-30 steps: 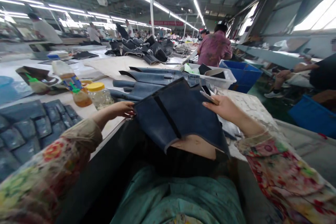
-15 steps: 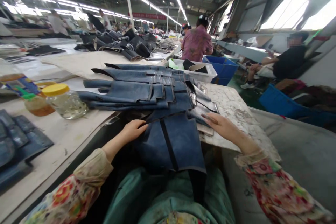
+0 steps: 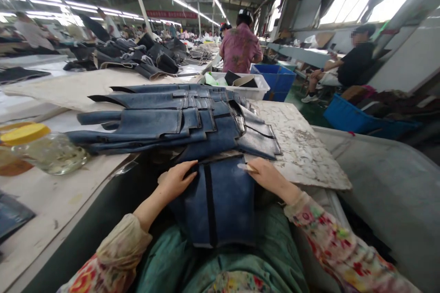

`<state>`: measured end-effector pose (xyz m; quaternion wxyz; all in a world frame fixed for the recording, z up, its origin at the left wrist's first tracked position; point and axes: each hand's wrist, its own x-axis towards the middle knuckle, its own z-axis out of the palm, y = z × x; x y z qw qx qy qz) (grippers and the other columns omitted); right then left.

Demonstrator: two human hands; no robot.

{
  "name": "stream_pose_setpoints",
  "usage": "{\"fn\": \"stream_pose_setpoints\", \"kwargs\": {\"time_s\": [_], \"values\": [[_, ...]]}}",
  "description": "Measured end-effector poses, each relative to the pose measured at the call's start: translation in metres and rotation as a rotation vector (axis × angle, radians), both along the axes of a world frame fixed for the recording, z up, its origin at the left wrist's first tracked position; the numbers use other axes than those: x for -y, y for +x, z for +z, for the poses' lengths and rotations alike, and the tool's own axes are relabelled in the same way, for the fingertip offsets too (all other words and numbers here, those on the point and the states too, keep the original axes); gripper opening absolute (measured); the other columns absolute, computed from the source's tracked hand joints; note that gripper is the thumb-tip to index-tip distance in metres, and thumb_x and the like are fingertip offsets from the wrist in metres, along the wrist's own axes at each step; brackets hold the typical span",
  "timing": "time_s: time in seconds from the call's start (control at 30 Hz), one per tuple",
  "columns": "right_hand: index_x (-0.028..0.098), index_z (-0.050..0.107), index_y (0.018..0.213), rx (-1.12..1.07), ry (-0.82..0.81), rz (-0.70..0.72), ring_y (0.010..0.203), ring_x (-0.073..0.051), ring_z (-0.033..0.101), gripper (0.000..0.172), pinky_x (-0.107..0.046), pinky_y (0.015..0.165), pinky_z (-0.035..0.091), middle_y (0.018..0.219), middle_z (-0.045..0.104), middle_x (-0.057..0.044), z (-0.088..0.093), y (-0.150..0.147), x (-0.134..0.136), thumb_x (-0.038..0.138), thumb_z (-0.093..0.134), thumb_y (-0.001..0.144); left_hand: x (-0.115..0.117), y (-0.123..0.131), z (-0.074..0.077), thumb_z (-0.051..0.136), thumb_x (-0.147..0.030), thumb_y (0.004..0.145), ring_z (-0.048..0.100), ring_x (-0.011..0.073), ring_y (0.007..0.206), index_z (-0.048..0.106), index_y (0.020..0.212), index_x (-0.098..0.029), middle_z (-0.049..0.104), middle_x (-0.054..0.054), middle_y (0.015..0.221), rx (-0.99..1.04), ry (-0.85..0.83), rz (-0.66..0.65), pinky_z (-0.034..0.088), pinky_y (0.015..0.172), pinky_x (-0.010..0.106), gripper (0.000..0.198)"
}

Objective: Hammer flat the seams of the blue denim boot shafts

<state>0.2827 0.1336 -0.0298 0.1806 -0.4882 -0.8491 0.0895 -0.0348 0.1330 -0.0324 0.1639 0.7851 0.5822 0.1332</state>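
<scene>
A blue leather-like panel (image 3: 230,201) with a black stripe down it hangs over the table's near edge onto my lap. My left hand (image 3: 177,179) pinches its upper left edge, thumb hidden beneath. At its upper right corner is my right hand (image 3: 267,175), fingers closed around a slim pale tool (image 3: 247,168) whose exact kind I cannot make out. Just beyond both hands, more blue panels (image 3: 151,121) lie overlapped in stepped rows, with a shiny film on some of their edges.
A yellow-lidded jar (image 3: 57,153) stands at the left. A worn white board (image 3: 302,146) lies at the right. Behind the panels are a white bin (image 3: 263,86) and a blue bin (image 3: 275,80). One person (image 3: 240,46) works ahead; another (image 3: 354,64) sits at the right.
The view has turned right. The striped panel is drawn toward me and apart from the stack, its lower end now on my lap. My right hand has moved inward to its corner.
</scene>
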Motion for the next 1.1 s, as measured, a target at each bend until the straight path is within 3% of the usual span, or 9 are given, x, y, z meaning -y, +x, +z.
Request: {"fn": "stream_pose_setpoints", "kwargs": {"time_s": [0.1,0.2,0.33,0.47,0.63,0.8,0.93,1.1], "values": [[0.016,0.06,0.081,-0.069,0.059,0.025,0.091,-0.019,0.057,0.018,-0.034,0.084,0.047,0.089,0.064,-0.008,-0.02,0.005,0.04,0.012,0.043,0.084,0.012,0.006,-0.007,0.043,-0.041,0.086,0.045,0.0229,0.127,0.052,0.127,-0.025,0.055,0.004,0.132,-0.027,0.056,-0.04,0.026,0.111,0.044,0.045],[0.014,0.062,0.097,-0.196,0.135,-0.023,0.113,-0.022,0.053,0.03,-0.041,0.098,0.044,0.109,0.063,-0.01,-0.041,0.004,0.065,0.005,0.039,0.08,0.021,0.033,-0.012,0.043,-0.038,0.088,0.038,0.0237,0.132,0.049,0.13,-0.026,0.052,0.005,0.136,-0.062,0.14,-0.062,0.015,0.114,0.05,0.044],[0.015,0.061,0.106,-0.27,0.141,-0.074,0.118,-0.022,0.051,0.036,-0.044,0.101,0.044,0.114,0.062,-0.01,-0.05,0.002,0.073,0.006,0.04,0.079,0.028,0.084,-0.016,0.042,-0.033,0.091,0.039,0.0207,0.131,0.043,0.135,-0.025,0.049,0.006,0.139,-0.048,0.234,-0.196,0.018,0.113,0.048,0.045],[0.015,0.061,0.101,-0.272,0.087,-0.078,0.11,-0.022,0.054,0.027,-0.041,0.097,0.045,0.108,0.063,-0.011,-0.042,0.008,0.063,0.009,0.042,0.083,0.031,0.114,-0.023,0.041,-0.03,0.093,0.04,0.0216,0.13,0.043,0.135,-0.023,0.049,0.006,0.138,-0.07,0.376,-0.236,0.019,0.112,0.05,0.043],[0.017,0.061,0.086,-0.268,-0.039,-0.054,0.091,-0.02,0.057,0.013,-0.035,0.084,0.049,0.093,0.063,-0.008,-0.031,0.01,0.055,0.016,0.048,0.085,0.039,0.11,-0.026,0.04,-0.027,0.093,0.042,0.0224,0.129,0.047,0.133,-0.025,0.049,0.005,0.138,-0.142,0.467,-0.248,0.021,0.111,0.049,0.04],[0.018,0.062,0.105,-0.358,-0.041,-0.028,0.105,-0.02,0.056,0.024,-0.036,0.093,0.047,0.113,0.061,-0.01,-0.046,0.016,0.077,0.017,0.048,0.085,0.046,0.109,-0.026,0.042,-0.027,0.093,0.046,0.0216,0.125,0.05,0.13,-0.025,0.053,0.005,0.135,-0.122,0.465,-0.254,0.028,0.109,0.045,0.038],[0.017,0.058,0.118,-0.404,-0.056,-0.073,0.116,-0.021,0.052,0.034,-0.038,0.101,0.044,0.125,0.056,-0.011,-0.059,0.016,0.087,0.019,0.048,0.086,0.044,0.119,-0.028,0.043,-0.027,0.092,0.05,0.0212,0.121,0.051,0.128,-0.025,0.056,0.005,0.131,-0.048,0.443,-0.194,0.025,0.109,0.047,0.037],[0.017,0.059,0.114,-0.48,-0.078,-0.174,0.108,-0.019,0.058,0.031,-0.033,0.095,0.049,0.117,0.059,-0.011,-0.057,0.003,0.078,0.02,0.046,0.087,0.038,0.124,-0.033,0.044,-0.022,0.091,0.052,0.0195,0.117,0.053,0.125,-0.025,0.06,0.004,0.126,0.013,0.49,-0.186,0.024,0.11,0.045,0.035]]}}
